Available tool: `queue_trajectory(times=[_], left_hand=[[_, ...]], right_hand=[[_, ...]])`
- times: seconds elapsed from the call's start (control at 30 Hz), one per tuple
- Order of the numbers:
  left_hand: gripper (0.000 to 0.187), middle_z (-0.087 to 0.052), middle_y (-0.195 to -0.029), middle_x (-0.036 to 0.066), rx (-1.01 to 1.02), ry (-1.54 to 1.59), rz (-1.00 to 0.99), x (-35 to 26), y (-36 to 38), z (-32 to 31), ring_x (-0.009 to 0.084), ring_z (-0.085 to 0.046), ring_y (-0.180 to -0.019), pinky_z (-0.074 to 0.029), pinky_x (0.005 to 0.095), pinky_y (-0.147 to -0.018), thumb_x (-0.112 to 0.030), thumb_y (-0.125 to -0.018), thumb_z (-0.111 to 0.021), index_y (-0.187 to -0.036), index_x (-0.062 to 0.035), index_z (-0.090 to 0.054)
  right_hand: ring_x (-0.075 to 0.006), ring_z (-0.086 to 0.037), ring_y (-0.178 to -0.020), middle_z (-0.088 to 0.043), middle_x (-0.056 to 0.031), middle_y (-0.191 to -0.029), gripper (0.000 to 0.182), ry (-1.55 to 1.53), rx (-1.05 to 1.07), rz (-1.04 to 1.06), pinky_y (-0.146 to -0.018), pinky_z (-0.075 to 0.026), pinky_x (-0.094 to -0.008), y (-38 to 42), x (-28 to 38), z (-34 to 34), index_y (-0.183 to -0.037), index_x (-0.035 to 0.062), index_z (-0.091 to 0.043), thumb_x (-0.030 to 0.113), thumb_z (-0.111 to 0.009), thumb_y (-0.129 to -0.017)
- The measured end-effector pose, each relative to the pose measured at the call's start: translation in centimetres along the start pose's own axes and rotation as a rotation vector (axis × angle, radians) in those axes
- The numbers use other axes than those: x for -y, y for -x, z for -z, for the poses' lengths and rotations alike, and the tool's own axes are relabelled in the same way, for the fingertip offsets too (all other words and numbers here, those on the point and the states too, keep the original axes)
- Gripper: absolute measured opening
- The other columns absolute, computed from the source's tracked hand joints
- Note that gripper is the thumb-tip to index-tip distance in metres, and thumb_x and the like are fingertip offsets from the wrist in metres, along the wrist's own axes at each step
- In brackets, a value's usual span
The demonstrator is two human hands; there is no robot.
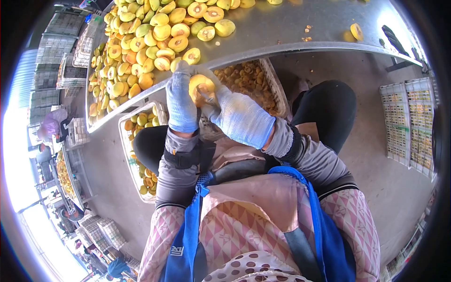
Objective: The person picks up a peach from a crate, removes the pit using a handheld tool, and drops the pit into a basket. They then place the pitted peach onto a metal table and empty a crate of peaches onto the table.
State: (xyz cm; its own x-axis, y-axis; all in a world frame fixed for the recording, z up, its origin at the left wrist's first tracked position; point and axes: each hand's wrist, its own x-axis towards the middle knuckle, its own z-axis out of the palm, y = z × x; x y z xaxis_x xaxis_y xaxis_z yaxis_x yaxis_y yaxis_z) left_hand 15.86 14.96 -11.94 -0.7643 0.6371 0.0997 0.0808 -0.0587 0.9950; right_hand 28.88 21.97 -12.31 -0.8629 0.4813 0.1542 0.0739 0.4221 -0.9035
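Observation:
My left hand (182, 101), in a pale blue knit glove, is closed round a halved yellow peach (196, 83) just off the table's near edge. Its cut face is turned up, with brown at the centre. From the other side my right hand (239, 115), gloved the same way, presses in with bent fingers, the tips at the middle of the cut face. Whether those fingers grip a small tool is hidden. Beyond both hands, a heap of halved peaches (136, 44) covers the left part of the metal table (268, 28), some showing reddish-brown centres.
Beneath the table stand a crate (277, 89) of brownish pieces and another crate (126, 145) of yellow halves. One loose half (356, 31) lies at the table's right. Stacked crates (397, 122) stand on the right floor. At far left a person (54, 123) is beside more crates.

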Motion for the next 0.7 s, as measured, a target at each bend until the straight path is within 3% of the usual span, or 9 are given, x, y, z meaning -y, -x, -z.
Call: queue_trajectory(times=[0.03, 0.1, 0.2, 0.3, 0.4, 0.43, 0.5, 0.53, 0.7], left_hand=[[0.038, -0.068, -0.077, 0.008, -0.013, 0.060, 0.076, 0.0, -0.1, 0.1, 0.0138, -0.061, -0.067, -0.048, 0.0294, -0.061, -0.022, -0.103, -0.040, -0.091, 0.0040, -0.065], [0.039, -0.068, -0.082, 0.009, 0.040, -0.059, -0.011, 0.1, 0.1, 0.5, 0.0157, -0.063, -0.073, -0.051, 0.0282, -0.066, -0.032, -0.102, -0.045, -0.091, 0.0003, -0.065], [0.042, -0.067, -0.083, 0.010, 0.001, -0.016, 0.033, -0.2, 0.5, 0.2, 0.0175, -0.064, -0.076, -0.052, 0.0278, -0.068, -0.037, -0.102, -0.046, -0.090, -0.0011, -0.064], [0.046, -0.067, -0.080, 0.011, 0.038, 0.099, 0.102, -1.0, 0.7, -0.5, 0.0189, -0.064, -0.075, -0.052, 0.0280, -0.068, -0.039, -0.102, -0.043, -0.089, 0.0000, -0.063], [0.040, -0.067, -0.078, 0.010, 0.080, 0.126, 0.053, 0.1, 0.3, -0.1, 0.0149, -0.062, -0.070, -0.049, 0.0269, -0.063, -0.031, -0.102, -0.044, -0.093, 0.0028, -0.064], [0.037, -0.067, -0.077, 0.009, 0.080, 0.123, 0.023, 0.5, 0.2, 0.2, 0.0127, -0.061, -0.068, -0.048, 0.0263, -0.061, -0.027, -0.102, -0.045, -0.095, 0.0039, -0.065], [0.045, -0.066, -0.078, 0.011, 0.096, 0.030, 0.069, -0.1, 0.2, 0.3, 0.0177, -0.063, -0.071, -0.051, 0.0279, -0.064, -0.036, -0.102, -0.043, -0.090, 0.0021, -0.064], [0.048, -0.066, -0.079, 0.012, 0.105, -0.015, 0.091, -0.2, 0.2, 0.2, 0.0201, -0.063, -0.073, -0.052, 0.0287, -0.066, -0.040, -0.102, -0.042, -0.088, 0.0012, -0.063], [0.044, -0.066, -0.080, 0.011, 0.023, 0.097, 0.211, 0.1, -0.2, 0.2, 0.0187, -0.063, -0.072, -0.051, 0.0286, -0.065, -0.037, -0.101, -0.044, -0.090, 0.0009, -0.064]], right_hand=[[-0.0418, -0.064, -0.064, -0.063, -0.0253, -0.069, 0.035, 0.020, 0.003, 0.022, -0.057, -0.051, -0.0489, 0.1, -0.1, 0.0, -0.100, -0.0043, -0.061, 0.030, -0.053, -0.098], [-0.0418, -0.063, -0.064, -0.063, -0.0253, -0.071, 0.035, 0.061, 0.005, 0.067, -0.057, -0.051, -0.0483, 0.1, -0.4, -0.1, -0.099, -0.0037, -0.061, 0.030, -0.054, -0.098], [-0.0446, -0.064, -0.073, -0.064, -0.0267, -0.078, 0.044, -0.141, 0.020, 0.088, -0.061, -0.051, -0.0488, -0.1, -1.0, -0.4, -0.126, -0.0006, -0.049, 0.024, -0.063, -0.093], [-0.0437, -0.064, -0.069, -0.065, -0.0250, -0.077, 0.042, -0.203, 0.020, 0.043, -0.059, -0.051, -0.0493, -0.3, -1.2, -0.7, -0.124, 0.0002, -0.051, 0.024, -0.063, -0.092], [-0.0428, -0.064, -0.068, -0.065, -0.0243, -0.078, 0.042, 0.033, 0.007, 0.067, -0.059, -0.052, -0.0485, 0.1, -0.6, -0.3, -0.123, 0.0009, -0.052, 0.023, -0.065, -0.090], [-0.0418, -0.064, -0.066, -0.064, -0.0234, -0.074, 0.035, 0.061, 0.007, 0.080, -0.058, -0.052, -0.0480, 0.2, -0.7, -0.3, -0.115, 0.0000, -0.056, 0.026, -0.061, -0.092], [-0.0399, -0.064, -0.062, -0.063, -0.0216, -0.066, 0.034, 0.117, 0.003, 0.105, -0.055, -0.051, -0.0471, 0.3, -1.1, -0.6, -0.098, -0.0019, -0.062, 0.031, -0.054, -0.097], [-0.0399, -0.064, -0.062, -0.063, -0.0215, -0.066, 0.034, 0.128, 0.004, 0.114, -0.055, -0.051, -0.0473, 0.3, -1.1, -0.6, -0.098, -0.0017, -0.062, 0.031, -0.054, -0.097], [-0.0403, -0.064, -0.061, -0.063, -0.0211, -0.064, 0.035, 0.145, 0.016, 0.090, -0.057, -0.051, -0.0477, 0.5, -0.7, -0.2, -0.099, -0.0013, -0.062, 0.032, -0.053, -0.097]])
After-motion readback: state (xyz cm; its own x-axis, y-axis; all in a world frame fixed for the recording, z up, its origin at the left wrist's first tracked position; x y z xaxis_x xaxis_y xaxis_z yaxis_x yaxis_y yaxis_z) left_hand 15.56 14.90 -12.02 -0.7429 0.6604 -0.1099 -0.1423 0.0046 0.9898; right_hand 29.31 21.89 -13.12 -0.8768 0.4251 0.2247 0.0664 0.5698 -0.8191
